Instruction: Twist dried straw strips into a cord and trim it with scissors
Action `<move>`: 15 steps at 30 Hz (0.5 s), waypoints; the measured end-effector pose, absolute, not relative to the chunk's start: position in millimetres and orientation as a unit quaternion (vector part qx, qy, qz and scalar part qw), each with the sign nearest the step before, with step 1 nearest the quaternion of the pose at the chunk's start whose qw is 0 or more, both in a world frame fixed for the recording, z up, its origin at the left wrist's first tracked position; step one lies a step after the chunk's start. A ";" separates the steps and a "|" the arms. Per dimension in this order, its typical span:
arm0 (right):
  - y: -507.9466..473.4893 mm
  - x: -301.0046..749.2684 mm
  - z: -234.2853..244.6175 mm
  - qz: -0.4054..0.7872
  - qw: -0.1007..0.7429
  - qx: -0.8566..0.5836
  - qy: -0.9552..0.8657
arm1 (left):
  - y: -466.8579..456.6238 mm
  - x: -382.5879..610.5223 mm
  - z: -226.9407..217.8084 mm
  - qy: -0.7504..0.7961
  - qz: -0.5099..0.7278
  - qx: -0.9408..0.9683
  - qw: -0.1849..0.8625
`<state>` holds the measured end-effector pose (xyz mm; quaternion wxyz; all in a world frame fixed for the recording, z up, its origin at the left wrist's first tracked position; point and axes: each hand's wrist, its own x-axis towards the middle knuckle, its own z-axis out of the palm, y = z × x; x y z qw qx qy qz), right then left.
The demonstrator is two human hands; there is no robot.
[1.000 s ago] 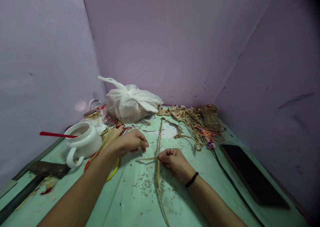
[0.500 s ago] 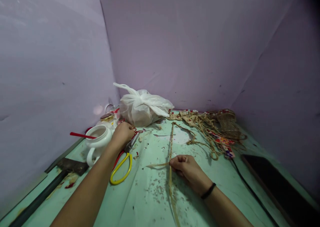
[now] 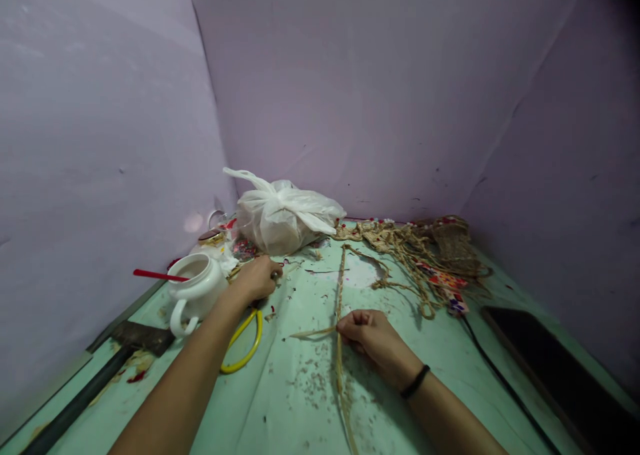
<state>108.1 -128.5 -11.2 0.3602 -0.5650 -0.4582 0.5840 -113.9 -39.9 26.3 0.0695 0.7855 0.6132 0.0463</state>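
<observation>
My right hand [image 3: 367, 335] pinches a thin straw-coloured braid [image 3: 341, 285] between thumb and fingertips. Above the pinch the braid runs away from me, flat on the green surface. One loose strand sticks out to the left of the fingers, and more strands trail down toward me. My left hand [image 3: 259, 280] is over the blades of the scissors [image 3: 259, 338], with its fingers curled. What it grips, if anything, is hidden. Only the yellow handle of the scissors shows clearly below the wrist.
A white pot [image 3: 200, 285] with a red stick stands left, near a hammer [image 3: 143, 335]. Behind lies a tied white plastic bag [image 3: 287, 218]. Tangled braided cords [image 3: 400, 241] lie back right, beside a black phone-like slab [image 3: 550, 375]. Pale walls enclose the table [image 3: 285, 401].
My left hand has moved right and slightly toward me, from beside the red-tipped items onto the scissors' blades, covering them. My right hand keeps its pinch on the braid.
</observation>
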 end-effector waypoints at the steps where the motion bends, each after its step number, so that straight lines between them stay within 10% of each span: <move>1: -128.7 108.0 -11.0 0.584 0.363 -0.563 -0.458 | -39.6 -113.4 24.7 0.618 0.052 0.780 0.081; 11: -127.5 107.2 -10.9 0.582 0.367 -0.557 -0.465 | -49.7 -94.3 38.4 0.504 0.315 0.618 0.514; 15: -127.5 107.6 -12.1 0.583 0.366 -0.556 -0.466 | -51.1 -95.7 48.9 0.488 0.384 0.576 0.532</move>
